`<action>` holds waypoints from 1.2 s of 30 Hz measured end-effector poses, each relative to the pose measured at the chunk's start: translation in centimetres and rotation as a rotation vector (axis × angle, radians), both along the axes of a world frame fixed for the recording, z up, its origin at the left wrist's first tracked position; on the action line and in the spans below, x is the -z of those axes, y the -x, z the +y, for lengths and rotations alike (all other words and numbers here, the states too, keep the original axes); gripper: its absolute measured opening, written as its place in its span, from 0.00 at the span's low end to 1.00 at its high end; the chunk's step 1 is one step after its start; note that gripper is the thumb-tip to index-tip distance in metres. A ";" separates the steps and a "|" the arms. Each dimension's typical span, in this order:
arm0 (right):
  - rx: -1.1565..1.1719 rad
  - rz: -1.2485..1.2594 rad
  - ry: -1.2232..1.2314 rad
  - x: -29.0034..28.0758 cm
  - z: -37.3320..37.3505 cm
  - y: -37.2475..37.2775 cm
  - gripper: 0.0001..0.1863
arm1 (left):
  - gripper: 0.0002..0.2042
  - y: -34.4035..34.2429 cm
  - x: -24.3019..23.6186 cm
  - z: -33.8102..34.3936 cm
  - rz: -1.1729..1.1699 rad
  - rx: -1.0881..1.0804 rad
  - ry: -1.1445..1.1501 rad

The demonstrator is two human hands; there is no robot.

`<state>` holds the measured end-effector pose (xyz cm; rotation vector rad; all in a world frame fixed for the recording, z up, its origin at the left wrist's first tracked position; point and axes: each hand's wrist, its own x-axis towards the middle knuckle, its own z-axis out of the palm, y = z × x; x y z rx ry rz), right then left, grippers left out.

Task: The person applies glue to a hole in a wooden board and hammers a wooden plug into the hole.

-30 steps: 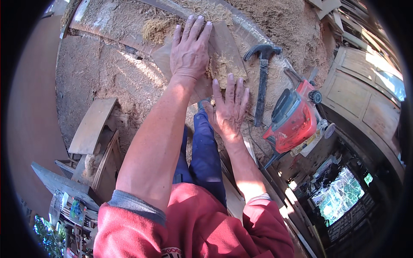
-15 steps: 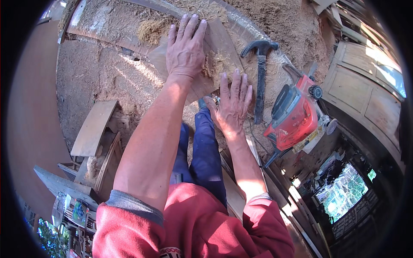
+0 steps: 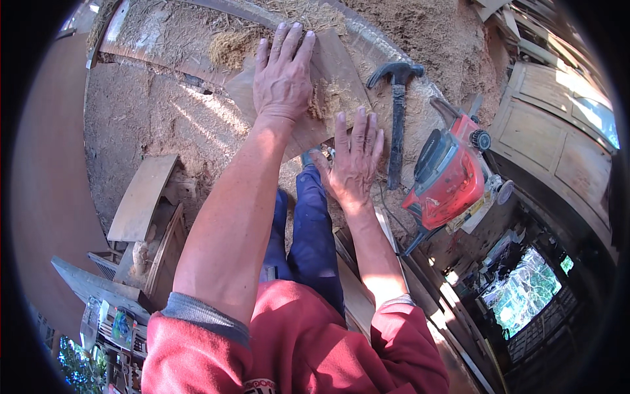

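My left hand (image 3: 282, 82) rests palm down on a flat brown board (image 3: 338, 62), its fingers stretched out near the board's far edge. Sawdust lies scattered over the board beside this hand. Closer to me and to the right, my right hand (image 3: 354, 154) is spread with the fingers pointing away, at the board's near right corner; whether the palm presses on it cannot be made out. Neither hand holds anything. A claw hammer (image 3: 398, 125) with a dark handle lies just right of my right hand. Beyond it sits a red electric hand planer (image 3: 453, 174).
Sawdust covers the ground around the board, with a clump of shavings (image 3: 231, 49) at the far left of it. Wooden pieces (image 3: 143, 197) stand on the left. At right are a panelled wooden door (image 3: 551, 134) and long planks (image 3: 453, 322) by my right arm.
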<state>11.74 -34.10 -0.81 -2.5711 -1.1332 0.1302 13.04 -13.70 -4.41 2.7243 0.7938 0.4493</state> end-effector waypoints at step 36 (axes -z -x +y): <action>-0.071 -0.015 -0.039 -0.3 -1.2 -0.8 0.36 | 0.28 0.1 -0.2 0.0 0.019 0.018 0.010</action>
